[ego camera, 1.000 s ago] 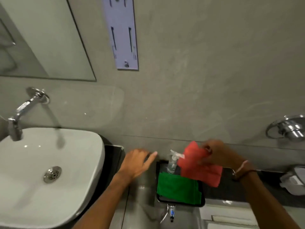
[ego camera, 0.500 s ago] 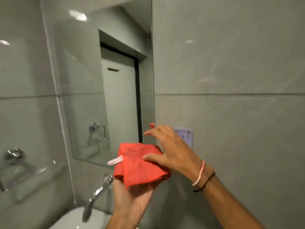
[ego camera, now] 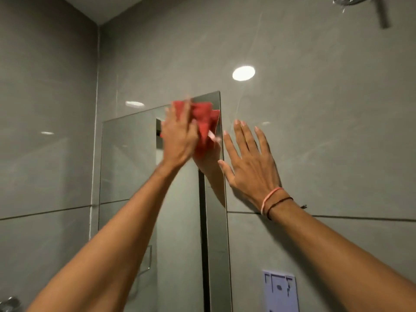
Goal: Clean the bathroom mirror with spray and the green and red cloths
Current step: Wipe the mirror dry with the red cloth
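Observation:
The mirror hangs on the grey tiled wall, its right edge running down the middle of the view. My left hand presses the red cloth flat against the glass near the mirror's top right corner; the hand looks motion-blurred. My right hand rests flat with fingers spread on the wall tile just right of the mirror's edge, holding nothing. The mirror reflects my left hand and a dark door frame. The green cloth and the spray bottle are out of view.
A pale lilac plate is fixed to the wall low on the right. A chrome fitting shows at the top right and another chrome fitting at the bottom left. A ceiling light glares off the tile.
The view swung up from the sink and tray to the mirror. The red cloth passed from my right hand into my left and now lies against the glass; my right hand went to the wall.

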The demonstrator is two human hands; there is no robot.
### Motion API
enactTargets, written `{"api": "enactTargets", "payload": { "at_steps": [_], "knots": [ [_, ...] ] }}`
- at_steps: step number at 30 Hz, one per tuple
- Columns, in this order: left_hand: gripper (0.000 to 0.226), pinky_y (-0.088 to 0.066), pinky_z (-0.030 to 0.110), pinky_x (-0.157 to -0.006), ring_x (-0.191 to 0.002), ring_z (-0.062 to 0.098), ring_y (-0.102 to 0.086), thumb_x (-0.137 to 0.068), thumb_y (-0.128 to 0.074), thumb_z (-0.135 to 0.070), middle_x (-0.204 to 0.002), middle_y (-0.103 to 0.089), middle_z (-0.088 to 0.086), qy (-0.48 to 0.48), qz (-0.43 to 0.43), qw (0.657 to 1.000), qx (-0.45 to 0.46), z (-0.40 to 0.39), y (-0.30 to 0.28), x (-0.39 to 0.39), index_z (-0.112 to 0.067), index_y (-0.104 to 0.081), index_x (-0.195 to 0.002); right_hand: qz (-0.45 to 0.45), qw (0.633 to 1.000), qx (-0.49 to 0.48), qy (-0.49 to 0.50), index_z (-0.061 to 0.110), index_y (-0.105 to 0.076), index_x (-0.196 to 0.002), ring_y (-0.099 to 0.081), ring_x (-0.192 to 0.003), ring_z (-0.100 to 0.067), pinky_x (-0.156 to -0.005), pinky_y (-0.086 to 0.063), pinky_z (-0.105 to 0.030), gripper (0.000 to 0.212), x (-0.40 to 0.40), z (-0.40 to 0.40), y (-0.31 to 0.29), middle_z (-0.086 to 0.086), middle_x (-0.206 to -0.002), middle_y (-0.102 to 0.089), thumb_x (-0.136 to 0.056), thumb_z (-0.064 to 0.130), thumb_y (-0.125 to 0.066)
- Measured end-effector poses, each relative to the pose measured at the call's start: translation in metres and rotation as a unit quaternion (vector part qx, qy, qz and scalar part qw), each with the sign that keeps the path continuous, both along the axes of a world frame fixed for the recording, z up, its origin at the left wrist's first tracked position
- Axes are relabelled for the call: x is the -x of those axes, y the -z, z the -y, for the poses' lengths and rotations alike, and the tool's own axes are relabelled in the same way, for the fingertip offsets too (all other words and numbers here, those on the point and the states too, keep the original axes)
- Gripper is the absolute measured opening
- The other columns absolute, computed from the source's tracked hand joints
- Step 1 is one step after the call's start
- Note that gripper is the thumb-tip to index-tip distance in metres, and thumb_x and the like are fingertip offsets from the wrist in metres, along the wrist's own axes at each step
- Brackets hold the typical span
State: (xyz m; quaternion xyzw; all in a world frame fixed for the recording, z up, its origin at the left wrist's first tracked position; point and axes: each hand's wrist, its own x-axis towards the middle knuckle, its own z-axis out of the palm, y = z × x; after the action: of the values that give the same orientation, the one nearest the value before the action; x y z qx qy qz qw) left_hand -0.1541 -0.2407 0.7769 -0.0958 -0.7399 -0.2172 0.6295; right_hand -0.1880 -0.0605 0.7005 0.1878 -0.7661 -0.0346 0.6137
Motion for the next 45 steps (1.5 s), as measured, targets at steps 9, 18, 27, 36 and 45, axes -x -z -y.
{"api": "enactTargets", "payload": {
  "at_steps": [9,18,27,36,45],
  "knots": [
    [0.062,0.000,0.057,-0.128,-0.160,0.029,0.003,-0.103,-0.027,-0.048,-0.173,-0.002,0.014,-0.083,-0.043,0.982,0.167,-0.018,-0.003,0.043,-0.029,-0.022,-0.161,-0.063,0.997,0.007,0.037,0.020,-0.011,-0.166,-0.006,-0.163,-0.036,-0.129,-0.005,-0.062,0.066,0.012,0.006,0.001,-0.021,-0.174,-0.006,-0.107,0.048,-0.020],
    [0.056,-0.008,0.059,-0.126,-0.159,0.029,-0.012,-0.103,-0.028,-0.054,-0.172,-0.015,0.008,-0.123,-0.064,0.984,0.112,0.027,-0.050,0.053,-0.040,-0.029,-0.158,-0.093,0.993,0.044,0.059,0.022,-0.015,-0.166,-0.012,-0.162,-0.035,-0.126,-0.008,-0.067,0.069,0.015,0.010,0.003,-0.020,-0.173,-0.011,-0.102,0.046,-0.024],
    [0.086,-0.020,0.064,-0.120,-0.142,0.055,-0.032,-0.101,0.004,-0.055,-0.152,-0.038,0.038,0.015,-0.011,0.984,-0.177,0.257,0.010,0.083,-0.001,-0.043,-0.148,-0.142,0.987,0.048,0.059,0.020,-0.015,-0.166,-0.017,-0.161,-0.036,-0.125,-0.012,-0.069,0.069,0.029,0.015,0.004,-0.022,-0.172,-0.015,-0.102,0.045,-0.022],
    [0.058,-0.017,0.053,-0.125,-0.158,0.028,-0.017,-0.103,-0.019,-0.058,-0.173,-0.012,0.006,-0.125,0.081,0.926,-0.348,0.283,0.222,0.087,-0.041,-0.018,-0.159,-0.154,0.986,0.065,0.026,0.023,-0.014,-0.165,-0.015,-0.161,-0.037,-0.122,-0.012,-0.074,0.065,0.032,0.017,0.004,-0.020,-0.173,-0.014,-0.105,0.043,-0.028],
    [0.095,-0.016,0.062,-0.125,-0.152,0.046,-0.022,-0.088,0.001,-0.081,-0.167,-0.020,0.025,-0.038,0.149,0.796,-0.585,0.118,0.372,0.052,-0.022,-0.016,-0.161,-0.102,0.994,0.041,-0.001,0.019,-0.016,-0.165,-0.015,-0.160,-0.041,-0.124,-0.011,-0.072,0.064,0.017,0.007,0.002,-0.024,-0.172,-0.013,-0.106,0.039,-0.032]
  ]
}}
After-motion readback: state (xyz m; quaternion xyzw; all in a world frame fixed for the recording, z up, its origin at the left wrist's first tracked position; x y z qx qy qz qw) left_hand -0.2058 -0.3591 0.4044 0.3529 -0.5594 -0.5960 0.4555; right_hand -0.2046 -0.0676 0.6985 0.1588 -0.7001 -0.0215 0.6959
